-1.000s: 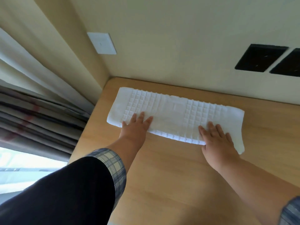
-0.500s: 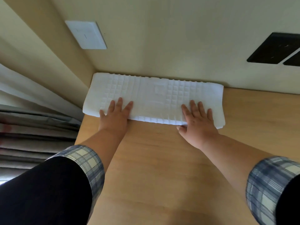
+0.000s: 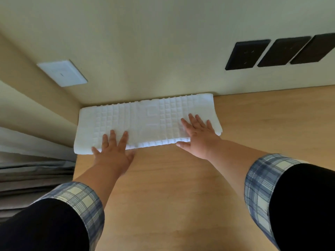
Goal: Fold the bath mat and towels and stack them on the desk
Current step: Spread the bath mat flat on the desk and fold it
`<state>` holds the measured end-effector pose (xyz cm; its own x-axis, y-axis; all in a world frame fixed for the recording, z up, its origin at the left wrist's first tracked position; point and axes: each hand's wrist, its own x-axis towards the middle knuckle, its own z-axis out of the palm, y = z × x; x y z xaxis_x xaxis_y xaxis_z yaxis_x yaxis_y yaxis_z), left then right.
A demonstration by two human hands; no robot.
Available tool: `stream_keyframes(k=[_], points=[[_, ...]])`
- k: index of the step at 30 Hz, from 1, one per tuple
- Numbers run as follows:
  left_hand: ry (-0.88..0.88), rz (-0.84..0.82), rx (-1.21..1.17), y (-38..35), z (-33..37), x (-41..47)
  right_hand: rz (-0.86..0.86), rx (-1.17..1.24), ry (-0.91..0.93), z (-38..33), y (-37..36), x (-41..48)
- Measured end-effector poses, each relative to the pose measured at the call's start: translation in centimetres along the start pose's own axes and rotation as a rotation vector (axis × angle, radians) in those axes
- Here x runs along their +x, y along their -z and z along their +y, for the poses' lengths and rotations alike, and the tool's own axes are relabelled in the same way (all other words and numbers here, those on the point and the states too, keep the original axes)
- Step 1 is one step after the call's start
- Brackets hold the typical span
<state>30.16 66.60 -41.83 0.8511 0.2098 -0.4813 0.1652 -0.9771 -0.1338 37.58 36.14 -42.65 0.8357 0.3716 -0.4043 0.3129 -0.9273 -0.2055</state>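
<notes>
A folded white bath mat [image 3: 145,122] lay along the back edge of the wooden table [image 3: 181,196], against the wall. The left hand [image 3: 113,151] and right hand [image 3: 198,136] rested flat, fingers spread, on its near edge, gripping nothing.

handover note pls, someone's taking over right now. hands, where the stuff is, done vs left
Left hand: open, flat, fingers on the near left part of the bath mat, palm on the desk.
Right hand: open, flat, pressing the mat's near right part, thumb just off the near edge.
Bath mat: folded into a long white strip at the desk's far left corner, its far edge against the wall.
Done: mat folded lengthwise and placed on the desk.
Left: no towels in view, so those are not yet folded or stacked. Whether the mat needs another fold, I cannot tell.
</notes>
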Motion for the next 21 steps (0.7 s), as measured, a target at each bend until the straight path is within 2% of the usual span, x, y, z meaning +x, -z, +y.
stream_keyframes(k=[4, 11, 16, 21], points=[[-0.092, 0.015, 0.054, 3.1, 3.2, -2.9, 0.047, 0.115, -0.159, 2.2, 1.9, -5.4], [-0.409, 0.154, 0.064, 9.4, 15.4, -11.0, 0.164, 0.236, -0.479, 10.8, 6.6, -17.6], [-0.598, 0.241, 0.098, 11.8, 25.5, -17.6, 0.259, 0.224, -0.566, 17.2, 8.0, -28.7], [-0.765, 0.325, 0.169, 11.3, 38.0, -25.4, 0.296, 0.161, -0.618, 24.2, 4.1, -44.5]])
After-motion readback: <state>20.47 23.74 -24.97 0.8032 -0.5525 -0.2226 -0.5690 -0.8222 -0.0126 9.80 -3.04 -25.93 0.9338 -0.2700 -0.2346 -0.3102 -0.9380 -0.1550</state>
